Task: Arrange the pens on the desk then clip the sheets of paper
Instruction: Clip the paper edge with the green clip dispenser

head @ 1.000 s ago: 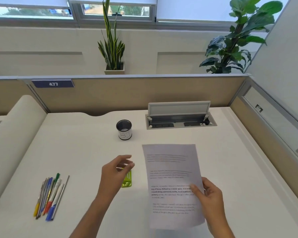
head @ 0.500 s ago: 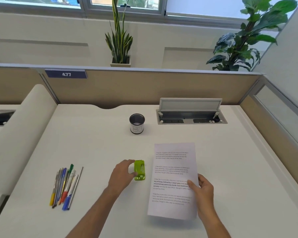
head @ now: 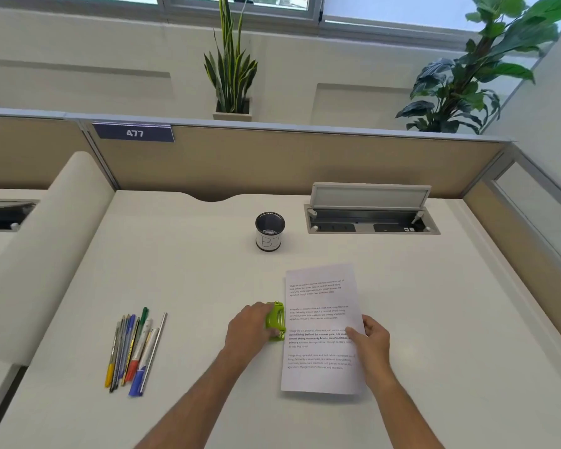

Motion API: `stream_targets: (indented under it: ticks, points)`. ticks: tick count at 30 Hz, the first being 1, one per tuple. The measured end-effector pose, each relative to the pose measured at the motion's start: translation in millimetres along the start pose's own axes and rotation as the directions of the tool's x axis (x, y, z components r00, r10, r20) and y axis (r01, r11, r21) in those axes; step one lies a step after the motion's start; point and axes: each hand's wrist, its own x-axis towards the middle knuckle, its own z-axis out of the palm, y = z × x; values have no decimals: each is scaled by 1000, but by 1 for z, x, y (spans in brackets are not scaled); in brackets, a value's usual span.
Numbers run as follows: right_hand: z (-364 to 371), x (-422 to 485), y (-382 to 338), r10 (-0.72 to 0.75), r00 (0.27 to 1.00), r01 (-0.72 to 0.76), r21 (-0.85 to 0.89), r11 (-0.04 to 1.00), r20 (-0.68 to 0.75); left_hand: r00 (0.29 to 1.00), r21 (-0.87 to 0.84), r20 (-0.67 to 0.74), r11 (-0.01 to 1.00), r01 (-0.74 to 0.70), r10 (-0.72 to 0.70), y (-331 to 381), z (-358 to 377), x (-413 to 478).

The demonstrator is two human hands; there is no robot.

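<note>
Printed sheets of paper (head: pixel 321 306) lie near the middle of the white desk (head: pixel 191 270). My right hand (head: pixel 371 338) grips their right edge, thumb on top. A small green clip device (head: pixel 276 320) sits against the left edge of the sheets, and my left hand (head: pixel 248 328) is closed around it. Several pens (head: pixel 133 348) lie side by side in a neat row at the front left of the desk, apart from both hands.
A black mesh pen cup (head: pixel 269 231) with a white label stands behind the paper. An open cable box (head: pixel 370 218) is set into the desk at the back right. Partition panels (head: pixel 272 163) border the desk behind and on the right.
The sheets came down from a raised hold to lie flat on the desk. My left hand closed on the green clip device and brought it against the paper's left edge.
</note>
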Motion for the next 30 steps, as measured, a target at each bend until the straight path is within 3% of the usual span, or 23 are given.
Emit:
stream_targets:
  ticks: [9,19,26,30]
  points:
    - [13,13,-3,6,999,-6,-18,1000,46,999,59,-48,998,-14,17,-8,4,8]
    - [27,25,3,47,995,-49,20,999,90,999,9,-27,1000,22,-22,-12,3,14]
    - [34,34,11,43,994,-38,-55,998,99,998,-121,-23,991,51,-54,-17,1,18]
    - [37,35,17,18,997,-12,-77,997,81,998,-81,-64,996,23,-29,-18,3,15]
